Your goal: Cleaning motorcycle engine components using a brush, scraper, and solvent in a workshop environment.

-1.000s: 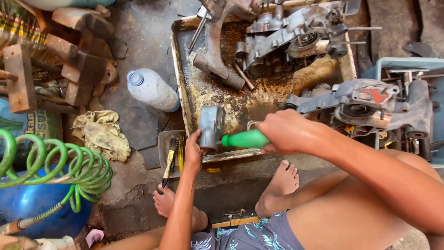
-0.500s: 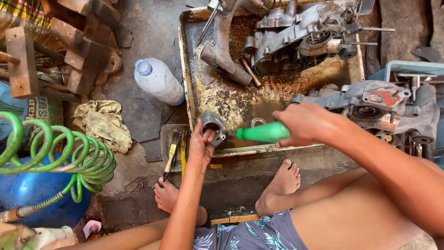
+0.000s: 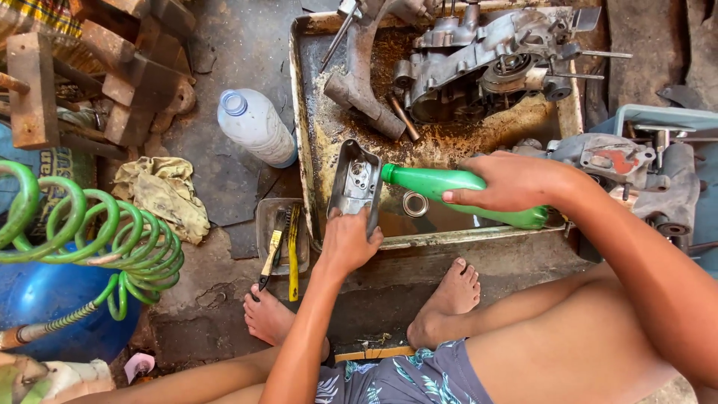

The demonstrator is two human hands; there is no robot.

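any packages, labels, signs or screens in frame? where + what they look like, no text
Green bottle: held tilted over the metal tray by the right hand; slim plastic, no label visible.
Clear plastic bottle: lying left of the tray; blue cap ring, whitish body.
Printed sack: far left, blue-green, partly hidden.
No signs or screens.

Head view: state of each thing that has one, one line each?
green bottle: uncapped, tipped on its side, nozzle at the metal cover, gripped by right hand
metal cover: tilted over the tray, held at its lower end by left hand
metal tray: dirty, oily residue inside
clear plastic bottle: capped, lying on the ground
green air hose: coiled
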